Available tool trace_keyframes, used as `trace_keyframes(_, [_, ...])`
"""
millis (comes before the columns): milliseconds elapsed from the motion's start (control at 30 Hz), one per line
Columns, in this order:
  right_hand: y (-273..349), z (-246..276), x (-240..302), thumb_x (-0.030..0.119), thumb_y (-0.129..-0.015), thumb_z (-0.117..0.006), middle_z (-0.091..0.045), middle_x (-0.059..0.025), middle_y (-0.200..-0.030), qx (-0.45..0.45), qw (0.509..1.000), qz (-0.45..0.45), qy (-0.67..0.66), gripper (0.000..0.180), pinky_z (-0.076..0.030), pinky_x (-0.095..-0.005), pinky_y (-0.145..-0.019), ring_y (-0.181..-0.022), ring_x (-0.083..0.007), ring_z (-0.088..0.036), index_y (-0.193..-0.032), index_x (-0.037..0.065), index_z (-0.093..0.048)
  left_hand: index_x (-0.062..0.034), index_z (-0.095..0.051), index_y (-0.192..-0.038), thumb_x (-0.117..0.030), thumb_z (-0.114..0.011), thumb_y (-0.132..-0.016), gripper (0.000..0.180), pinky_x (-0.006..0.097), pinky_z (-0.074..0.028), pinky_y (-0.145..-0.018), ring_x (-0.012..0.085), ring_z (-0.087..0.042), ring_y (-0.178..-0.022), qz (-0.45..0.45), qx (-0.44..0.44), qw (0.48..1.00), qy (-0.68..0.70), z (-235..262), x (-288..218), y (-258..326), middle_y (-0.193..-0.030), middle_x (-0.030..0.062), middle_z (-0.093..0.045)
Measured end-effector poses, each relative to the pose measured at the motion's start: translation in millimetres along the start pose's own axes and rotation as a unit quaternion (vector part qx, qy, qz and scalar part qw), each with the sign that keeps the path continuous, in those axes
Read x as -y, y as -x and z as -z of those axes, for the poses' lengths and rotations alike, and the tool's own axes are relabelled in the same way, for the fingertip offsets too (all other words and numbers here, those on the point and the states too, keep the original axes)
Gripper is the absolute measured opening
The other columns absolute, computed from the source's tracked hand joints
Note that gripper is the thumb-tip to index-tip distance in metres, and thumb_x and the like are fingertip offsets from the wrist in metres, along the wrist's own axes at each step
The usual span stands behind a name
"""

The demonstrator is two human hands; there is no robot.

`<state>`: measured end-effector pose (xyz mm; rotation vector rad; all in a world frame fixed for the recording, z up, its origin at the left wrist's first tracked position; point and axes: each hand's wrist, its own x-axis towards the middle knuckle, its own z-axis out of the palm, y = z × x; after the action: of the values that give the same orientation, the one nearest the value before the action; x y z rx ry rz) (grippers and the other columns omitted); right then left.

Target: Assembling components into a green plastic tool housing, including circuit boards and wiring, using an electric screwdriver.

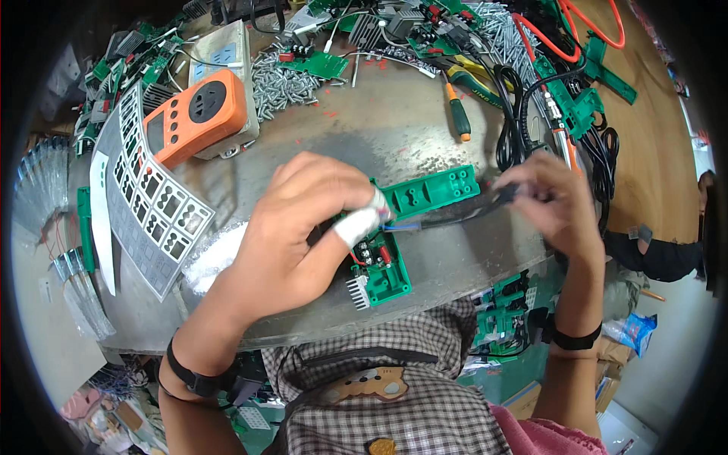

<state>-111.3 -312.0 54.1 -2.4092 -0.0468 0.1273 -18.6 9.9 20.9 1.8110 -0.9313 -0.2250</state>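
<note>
A green plastic housing lies angled on the metal bench in front of me, with a circuit board, a red part and a silver finned heatsink in its near section. My left hand is over its left side, thumb and forefinger wrapped in white tape and pinched together at a thin blue wire. That wire comes out of a black cable running to the right. The cable's other visible stretch is in my right hand, fingers closed on it and slightly blurred. My left fingers hide part of the board.
An orange socket meter and a sheet of printed labels are at left. Screws and circuit boards are heaped along the back. A green-handled screwdriver, pliers and coiled black cables lie at back right.
</note>
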Motion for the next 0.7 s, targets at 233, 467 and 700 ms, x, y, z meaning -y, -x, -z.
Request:
trace_keyframes(233, [-63.1,-31.4,14.2,0.002,-0.082,-0.073,-0.070,-0.0116,-0.096,-0.032,0.989,-0.027,0.141,0.033,-0.054,-0.0417,-0.077,-0.088,-0.0330,-0.068,-0.114,0.005,-0.072,-0.0037,-0.073,-0.100,-0.006,-0.068,-0.088,0.013,0.036,-0.043,-0.086,0.0215,-0.063,-0.091,-0.072,0.105,0.992,-0.020,17.6,7.9,1.7,-0.105,0.0105,-0.073])
trace_keyframes(467, [-48.7,-54.0,82.9,0.007,-0.068,-0.084,-0.071,-0.0049,-0.096,-0.085,0.923,0.336,0.170,0.046,-0.053,-0.0361,-0.075,-0.087,-0.0250,-0.066,-0.112,0.008,-0.074,0.0037,-0.067,-0.106,-0.009,-0.066,-0.094,0.018,0.025,-0.046,-0.070,0.0100,-0.060,-0.080,0.286,0.121,0.883,0.351,25.3,-1.8,-3.7,-0.087,0.0040,-0.064])
trace_keyframes(700, [-46.9,-63.1,77.6,0.016,-0.089,-0.073,-0.058,-0.0019,-0.073,0.034,0.983,0.182,-0.003,0.014,-0.043,-0.0287,-0.052,-0.062,-0.0144,-0.056,-0.098,0.006,-0.069,-0.0063,-0.071,-0.094,-0.011,-0.074,-0.073,0.021,0.037,-0.041,-0.078,0.0175,-0.056,-0.084,-0.025,0.002,0.990,-0.136,5.1,-10.8,5.0,-0.088,0.0016,-0.064])
